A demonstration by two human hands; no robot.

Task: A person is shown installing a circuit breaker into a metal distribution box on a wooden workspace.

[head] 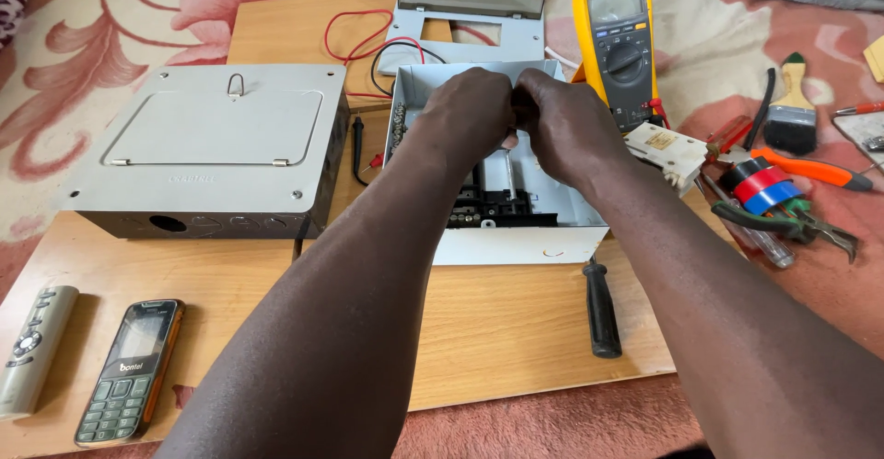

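Head view shows the left hand [470, 114] and right hand [566, 127] pressed together over the open grey enclosure [516, 233] on the worktop [497, 330]; whatever the fingertips pinch is hidden, and a black screwdriver [600, 307] lies just beside.

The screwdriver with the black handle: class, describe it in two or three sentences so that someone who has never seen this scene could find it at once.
Start at the wooden board on the patterned carpet, then find the open white box where both hands work. Just in front of that box's right corner lies the screwdriver, pointing towards the box. Unlike the tools heaped on the carpet to the right, it lies alone on the board, and its handle is plain black.
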